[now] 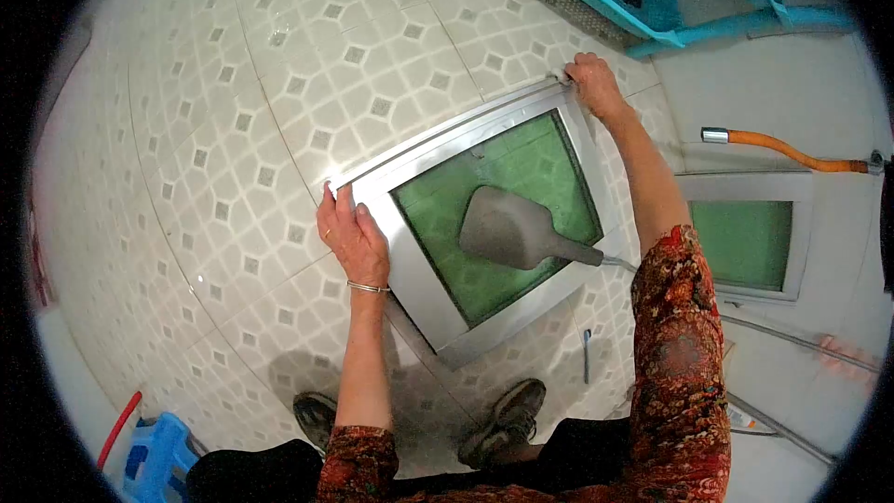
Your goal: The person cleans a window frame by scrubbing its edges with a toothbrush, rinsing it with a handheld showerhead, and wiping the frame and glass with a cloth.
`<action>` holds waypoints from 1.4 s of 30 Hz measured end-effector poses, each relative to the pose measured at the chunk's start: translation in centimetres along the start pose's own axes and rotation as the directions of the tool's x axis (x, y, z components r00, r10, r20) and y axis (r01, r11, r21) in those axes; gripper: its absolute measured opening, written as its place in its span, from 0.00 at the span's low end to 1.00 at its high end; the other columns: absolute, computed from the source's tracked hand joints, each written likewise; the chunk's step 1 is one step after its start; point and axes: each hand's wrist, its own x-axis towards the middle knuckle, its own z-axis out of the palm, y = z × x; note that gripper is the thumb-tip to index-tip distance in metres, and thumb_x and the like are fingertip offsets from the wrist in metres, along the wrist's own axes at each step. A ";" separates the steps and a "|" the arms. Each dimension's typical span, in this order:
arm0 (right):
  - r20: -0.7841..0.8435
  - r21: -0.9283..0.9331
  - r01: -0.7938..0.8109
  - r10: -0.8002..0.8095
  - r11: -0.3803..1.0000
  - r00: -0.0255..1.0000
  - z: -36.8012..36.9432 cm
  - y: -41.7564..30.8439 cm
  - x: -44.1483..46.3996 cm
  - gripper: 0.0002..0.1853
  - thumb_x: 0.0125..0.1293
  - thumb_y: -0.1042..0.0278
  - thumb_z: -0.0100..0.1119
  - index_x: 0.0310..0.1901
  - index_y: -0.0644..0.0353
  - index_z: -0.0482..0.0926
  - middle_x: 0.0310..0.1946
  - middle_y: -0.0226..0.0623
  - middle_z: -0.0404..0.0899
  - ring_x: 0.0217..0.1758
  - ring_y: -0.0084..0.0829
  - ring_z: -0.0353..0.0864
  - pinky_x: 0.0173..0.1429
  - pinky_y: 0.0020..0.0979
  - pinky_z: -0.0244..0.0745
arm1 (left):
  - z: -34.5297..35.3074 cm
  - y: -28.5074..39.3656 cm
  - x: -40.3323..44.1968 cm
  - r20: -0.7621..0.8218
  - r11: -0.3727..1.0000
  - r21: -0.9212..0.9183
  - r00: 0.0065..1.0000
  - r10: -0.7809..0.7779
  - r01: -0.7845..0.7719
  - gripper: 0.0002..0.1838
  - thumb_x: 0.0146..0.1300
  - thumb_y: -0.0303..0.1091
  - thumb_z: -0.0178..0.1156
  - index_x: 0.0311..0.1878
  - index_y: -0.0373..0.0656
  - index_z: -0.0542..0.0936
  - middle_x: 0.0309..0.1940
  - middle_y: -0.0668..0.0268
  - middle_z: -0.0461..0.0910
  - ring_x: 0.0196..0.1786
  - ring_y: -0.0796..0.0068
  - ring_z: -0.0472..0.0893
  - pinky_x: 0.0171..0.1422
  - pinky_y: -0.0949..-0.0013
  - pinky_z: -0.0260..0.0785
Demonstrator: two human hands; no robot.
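Below me is a silver-framed glass panel (424, 289) with greenish glass, tilted over the tiled floor. My left hand (356, 240) grips its left corner, fingers over the edge, a bracelet at the wrist. At the far right corner my right hand (594, 84) is closed around the frame. In front of the glass shows a grey paddle-shaped thing (507, 228) with a narrow handle. A thin line runs from that handle behind my right arm. Whether it rests on the panel I cannot tell.
A toothbrush (587, 356) lies on the floor near my shoes (503, 419). Another green-glass framed panel (745, 233) stands at the right, below an orange hose (796, 149). There is a turquoise plastic rack (689, 33) at upper right and a blue stool (160, 456) at lower left.
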 end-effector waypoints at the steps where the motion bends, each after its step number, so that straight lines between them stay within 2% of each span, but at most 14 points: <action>1: 0.039 -0.050 -0.025 0.027 0.998 0.999 0.0 0.5 0.1 0.03 0.50 0.74 0.52 0.27 0.58 0.76 0.28 0.41 0.73 0.38 0.43 0.74 0.40 0.43 0.70 | 0.1 0.0 0.0 -0.013 1.000 -0.001 1.000 0.011 -0.011 0.19 0.65 0.32 0.46 0.58 0.40 0.69 0.57 0.48 0.68 0.65 0.49 0.61 0.69 0.51 0.47; 2: 0.063 -0.151 -0.050 0.060 0.987 0.996 0.2 0.7 0.1 0.03 0.52 0.72 0.53 0.28 0.57 0.76 0.28 0.43 0.74 0.36 0.45 0.75 0.38 0.44 0.70 | 0.2 0.0 -0.1 -0.025 1.000 -0.003 0.999 0.020 -0.020 0.19 0.65 0.32 0.46 0.58 0.39 0.69 0.57 0.49 0.68 0.65 0.49 0.61 0.69 0.51 0.47; 5: -0.242 0.072 -0.495 0.497 0.866 0.833 -0.7 -0.3 -0.9 0.04 0.53 0.70 0.53 0.30 0.56 0.77 0.27 0.44 0.75 0.34 0.47 0.76 0.37 0.45 0.71 | 0.0 0.0 -0.1 -0.011 1.000 -0.002 1.000 0.014 -0.014 0.20 0.64 0.31 0.45 0.59 0.40 0.68 0.61 0.47 0.65 0.65 0.49 0.61 0.70 0.52 0.46; 10: -0.295 0.429 -0.481 0.622 0.764 0.725 2.8 -6.5 -4.2 0.03 0.52 0.73 0.58 0.29 0.60 0.77 0.26 0.47 0.74 0.32 0.49 0.75 0.37 0.45 0.69 | 0.2 -0.1 -0.2 -0.014 1.000 -0.021 1.000 0.011 -0.012 0.19 0.64 0.31 0.45 0.58 0.40 0.68 0.62 0.45 0.63 0.64 0.49 0.61 0.70 0.51 0.45; 13: -0.347 0.392 -0.524 0.649 0.756 0.677 3.5 -9.0 -3.1 0.02 0.52 0.73 0.58 0.28 0.60 0.77 0.26 0.48 0.73 0.34 0.49 0.74 0.39 0.45 0.69 | 0.1 -0.1 -0.2 -0.012 0.999 -0.041 1.000 0.006 -0.006 0.19 0.64 0.31 0.45 0.57 0.39 0.69 0.61 0.45 0.63 0.64 0.49 0.61 0.70 0.51 0.45; 18: -0.156 0.330 -0.355 0.421 0.875 0.893 0.8 -16.4 -1.4 0.02 0.47 0.76 0.56 0.25 0.62 0.75 0.27 0.47 0.73 0.35 0.49 0.74 0.40 0.44 0.70 | 0.5 -0.6 -0.4 -0.038 1.000 -0.028 0.999 0.003 -0.004 0.19 0.63 0.30 0.48 0.58 0.39 0.70 0.62 0.46 0.63 0.64 0.50 0.61 0.70 0.51 0.45; 23: -0.059 0.292 -0.250 0.279 0.923 0.959 -1.7 -28.7 1.4 0.03 0.45 0.73 0.56 0.25 0.59 0.76 0.29 0.44 0.73 0.36 0.44 0.75 0.40 0.40 0.73 | 0.2 -0.4 -0.3 -0.081 0.997 -0.077 0.996 0.020 -0.027 0.19 0.65 0.27 0.45 0.59 0.38 0.69 0.60 0.48 0.67 0.62 0.52 0.65 0.71 0.50 0.44; 25: -0.039 0.332 -0.197 0.223 0.922 0.974 -2.8 -32.4 1.9 0.02 0.46 0.74 0.55 0.24 0.59 0.73 0.29 0.40 0.72 0.37 0.42 0.73 0.35 0.41 0.72 | -0.1 -0.6 -0.4 -0.117 0.958 -0.285 0.991 -0.068 0.032 0.21 0.67 0.29 0.43 0.62 0.36 0.67 0.57 0.49 0.70 0.60 0.57 0.68 0.70 0.55 0.48; 27: 0.000 0.339 -0.150 0.159 0.929 0.987 -2.4 -36.5 2.4 0.03 0.47 0.73 0.55 0.26 0.59 0.73 0.31 0.39 0.71 0.39 0.42 0.72 0.35 0.41 0.71 | -0.3 -0.9 -0.5 -0.065 0.766 -0.624 0.966 -0.252 0.158 0.22 0.69 0.30 0.41 0.64 0.35 0.64 0.54 0.51 0.73 0.57 0.62 0.71 0.69 0.60 0.51; 29: -0.089 0.488 -0.124 0.191 0.864 0.978 -3.8 -38.4 2.6 0.04 0.47 0.74 0.56 0.27 0.59 0.73 0.30 0.39 0.71 0.39 0.42 0.73 0.35 0.41 0.71 | -0.8 -1.5 -1.0 0.161 0.276 -0.913 0.887 -0.433 0.301 0.23 0.70 0.33 0.39 0.66 0.34 0.61 0.52 0.53 0.76 0.55 0.66 0.73 0.67 0.65 0.55; 34: -0.020 0.652 0.011 0.003 0.758 1.000 -4.0 -38.4 -1.4 0.05 0.48 0.74 0.57 0.29 0.59 0.74 0.30 0.39 0.71 0.37 0.41 0.73 0.36 0.40 0.71 | -4.4 -1.2 0.5 0.115 0.547 -0.797 0.953 -0.280 0.256 0.27 0.72 0.43 0.35 0.67 0.34 0.60 0.54 0.53 0.76 0.54 0.67 0.75 0.66 0.66 0.58; 37: -0.039 0.642 -0.105 0.169 0.760 0.985 -5.2 -38.0 -4.4 0.06 0.48 0.74 0.58 0.31 0.58 0.75 0.30 0.39 0.70 0.36 0.41 0.72 0.37 0.40 0.70 | -3.9 -3.5 -0.1 0.124 0.573 -0.780 0.960 -0.251 0.250 0.31 0.73 0.49 0.34 0.66 0.31 0.59 0.50 0.55 0.79 0.56 0.65 0.75 0.65 0.64 0.61; 40: 0.055 0.604 0.027 -0.076 0.797 0.996 -3.6 -39.5 -9.7 0.07 0.47 0.74 0.59 0.31 0.57 0.76 0.30 0.38 0.70 0.37 0.40 0.72 0.37 0.41 0.70 | -4.2 -2.9 -1.5 0.306 0.245 -0.869 0.856 -0.417 0.430 0.32 0.71 0.52 0.37 0.65 0.32 0.61 0.51 0.48 0.76 0.54 0.61 0.76 0.59 0.60 0.69; 42: 0.132 0.609 -0.047 -0.043 0.791 0.990 -3.2 -40.0 -13.5 0.06 0.46 0.73 0.60 0.29 0.57 0.75 0.29 0.37 0.70 0.37 0.40 0.72 0.36 0.41 0.69 | -4.8 -2.8 -2.6 0.395 0.116 -0.857 0.785 -0.477 0.501 0.35 0.69 0.56 0.41 0.64 0.31 0.62 0.51 0.46 0.75 0.52 0.60 0.77 0.52 0.57 0.74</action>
